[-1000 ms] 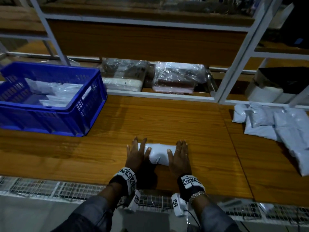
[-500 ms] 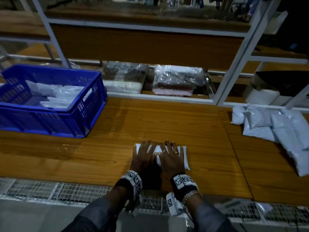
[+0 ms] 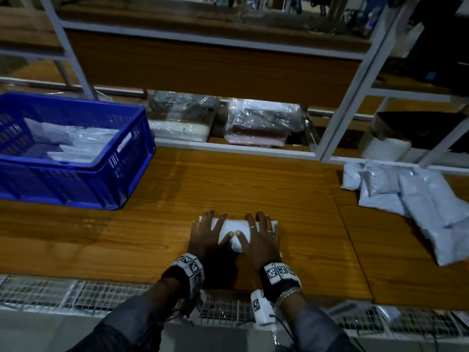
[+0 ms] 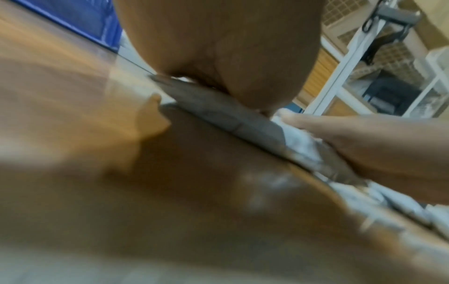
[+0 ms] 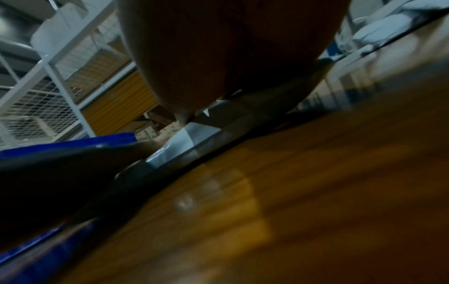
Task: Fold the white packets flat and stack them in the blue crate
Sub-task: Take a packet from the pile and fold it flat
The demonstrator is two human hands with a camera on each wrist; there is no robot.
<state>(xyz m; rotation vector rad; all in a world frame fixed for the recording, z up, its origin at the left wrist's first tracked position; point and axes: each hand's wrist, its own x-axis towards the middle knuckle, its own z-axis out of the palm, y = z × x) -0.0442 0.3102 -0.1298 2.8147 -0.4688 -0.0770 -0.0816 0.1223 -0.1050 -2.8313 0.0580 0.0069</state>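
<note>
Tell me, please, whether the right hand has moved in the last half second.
Yes. The right hand slid right across the white packet, toward the table seam, away from the left hand.

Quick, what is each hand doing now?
Left hand: open, pressing flat on the white packet.
Right hand: open, pressing the same packet.

wooden table, white shelving, plastic-wrapped bundles

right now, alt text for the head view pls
Both hands, left hand and right hand, press a white packet flat on the wooden table; blue crate at left, unfolded packets at right.
</note>
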